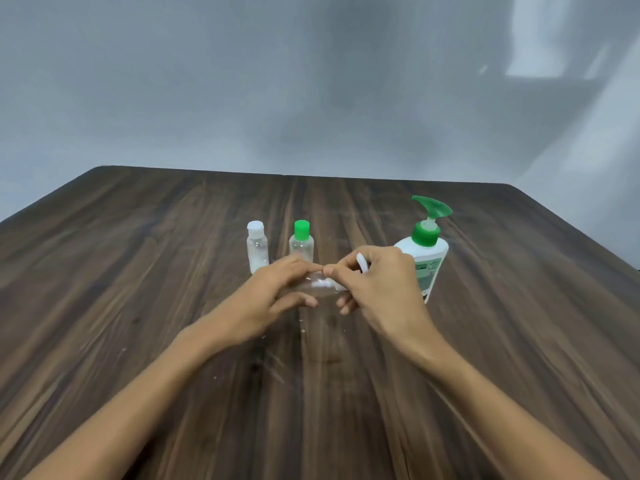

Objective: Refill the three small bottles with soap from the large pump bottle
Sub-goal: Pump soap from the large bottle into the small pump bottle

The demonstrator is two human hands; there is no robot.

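My left hand (277, 289) holds the little clear bottle (317, 284) sideways, low over the desk (138, 271). My right hand (375, 282) pinches its white cap (362, 263) (flipped open, I think). Tipped like this, soap could drip out.

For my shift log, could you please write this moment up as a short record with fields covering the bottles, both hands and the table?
surface: dark wooden table, small droplets near its middle
pump bottle: white with green pump, upright, behind the right hand
white-capped bottle: upright, capped
green-capped bottle: upright, capped
clear bottle: held between both hands
left hand: grips the clear bottle
right hand: at its cap end, holding a white piece, probably the cap
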